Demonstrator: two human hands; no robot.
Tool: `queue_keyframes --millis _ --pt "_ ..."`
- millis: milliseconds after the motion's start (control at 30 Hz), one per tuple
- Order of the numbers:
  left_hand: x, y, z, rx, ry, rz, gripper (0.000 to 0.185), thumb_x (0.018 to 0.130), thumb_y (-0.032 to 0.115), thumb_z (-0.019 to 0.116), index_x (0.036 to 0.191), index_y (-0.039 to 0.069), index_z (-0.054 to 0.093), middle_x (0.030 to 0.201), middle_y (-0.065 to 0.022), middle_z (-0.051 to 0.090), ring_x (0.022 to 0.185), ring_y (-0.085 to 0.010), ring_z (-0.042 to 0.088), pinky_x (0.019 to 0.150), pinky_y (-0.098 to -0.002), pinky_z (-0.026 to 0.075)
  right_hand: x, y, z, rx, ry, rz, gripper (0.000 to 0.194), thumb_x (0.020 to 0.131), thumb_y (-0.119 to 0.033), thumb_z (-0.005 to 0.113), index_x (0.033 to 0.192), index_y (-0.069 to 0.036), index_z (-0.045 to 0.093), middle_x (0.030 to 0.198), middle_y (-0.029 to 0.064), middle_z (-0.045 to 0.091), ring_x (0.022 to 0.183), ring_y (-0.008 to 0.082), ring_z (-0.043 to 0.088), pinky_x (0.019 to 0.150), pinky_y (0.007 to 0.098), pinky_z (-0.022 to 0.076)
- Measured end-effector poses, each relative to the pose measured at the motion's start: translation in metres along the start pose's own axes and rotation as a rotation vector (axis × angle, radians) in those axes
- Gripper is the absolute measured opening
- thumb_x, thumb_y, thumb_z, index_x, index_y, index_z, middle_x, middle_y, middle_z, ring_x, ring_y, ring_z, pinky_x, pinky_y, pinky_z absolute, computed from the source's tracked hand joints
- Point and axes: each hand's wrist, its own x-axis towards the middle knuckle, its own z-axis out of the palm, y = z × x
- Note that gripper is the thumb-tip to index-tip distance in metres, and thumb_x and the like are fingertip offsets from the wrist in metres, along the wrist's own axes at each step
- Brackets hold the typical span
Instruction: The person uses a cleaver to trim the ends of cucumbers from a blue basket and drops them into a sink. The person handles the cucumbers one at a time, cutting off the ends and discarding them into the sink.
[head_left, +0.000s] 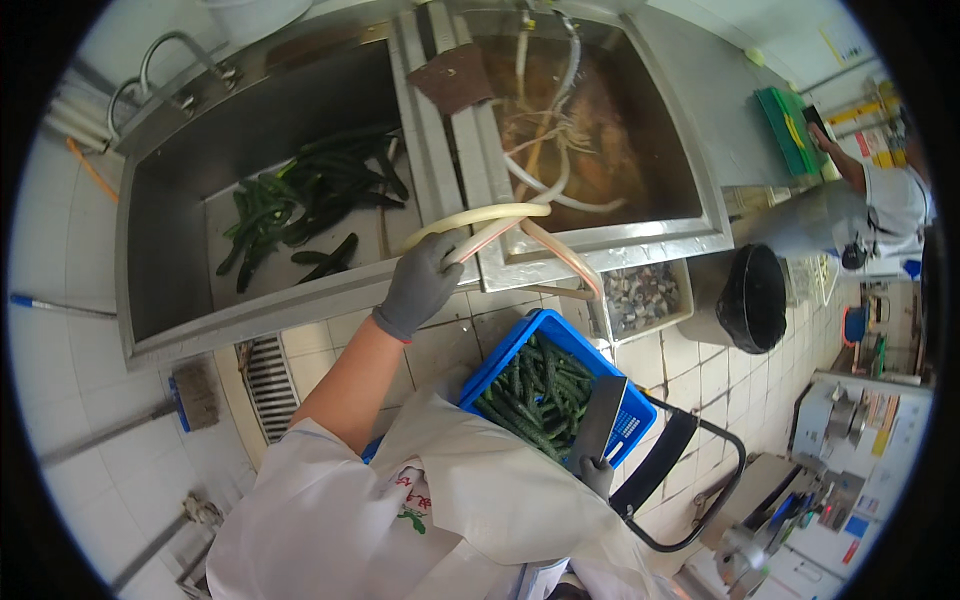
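My left hand (424, 283), in a grey glove, grips a pale hose with a red stripe (491, 238) at the front rim of the steel sinks. A yellowish hose (480, 215) curves just above it; whether my fingers hold that too is unclear. My right hand (597, 477), also gloved, is closed around the handle of a cleaver (604, 412). Its broad blade stands over the edge of a blue plastic basket (480, 375) full of cucumbers (536, 390). More cucumbers (315, 184) lie in the left sink basin (169, 202).
Brownish water and hoses occupy the right basin (652, 165). A brown cloth (454, 77) drapes the divider. On the tiled floor are a bin with a black liner (752, 300), a crate of grey pieces (641, 298) and a black-handled frame (739, 442). Another person (892, 202) works at right.
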Motion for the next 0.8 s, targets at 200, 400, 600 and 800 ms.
queue_keyframes --millis 200,400,600,800 --pt "-0.004 0.015 0.014 0.273 0.024 0.112 0.039 0.080 0.007 0.064 0.119 0.002 0.062 0.111 -0.0204 0.063 0.106 -0.0407 0.059 0.091 -0.0457 0.049 -0.010 0.011 0.002 0.103 0.004 0.052 0.010 0.089 -0.010 0.062 0.087 0.000 0.060 0.063 0.0049 0.058 0.040 0.0134 0.054 0.036 0.0291 0.0396" --pt "-0.040 0.040 0.024 0.308 -0.086 0.307 0.041 0.080 0.007 0.065 0.120 0.004 0.062 0.111 -0.0172 0.061 0.105 -0.0396 0.057 0.091 -0.0452 0.047 -0.015 0.039 -0.005 0.238 0.054 0.097 0.008 0.089 -0.007 0.062 0.087 0.000 0.060 0.065 0.0031 0.058 0.040 0.0107 0.049 0.036 0.0279 0.0364" --pt "-0.070 -0.007 0.148 0.040 -0.448 -0.017 0.066 0.084 0.018 0.072 0.144 0.006 0.046 0.140 -0.0274 0.049 0.125 -0.0387 0.053 0.105 -0.0409 0.044 -0.020 0.055 -0.013 0.272 0.095 0.058 0.009 0.089 -0.007 0.062 0.087 0.001 0.062 0.068 0.0037 0.059 0.041 0.0097 0.048 0.037 0.0274 0.0359" --pt "0.008 -0.001 0.278 -0.722 -0.323 -0.268 0.083 0.082 0.025 0.077 0.151 0.005 0.034 0.147 -0.0173 0.044 0.130 -0.0252 0.047 0.107 -0.0345 0.038 -0.037 0.073 -0.025 0.264 0.155 0.085 0.012 0.087 -0.010 0.064 0.088 0.002 0.063 0.070 0.0058 0.062 0.045 0.0125 0.054 0.041 0.0294 0.0410"
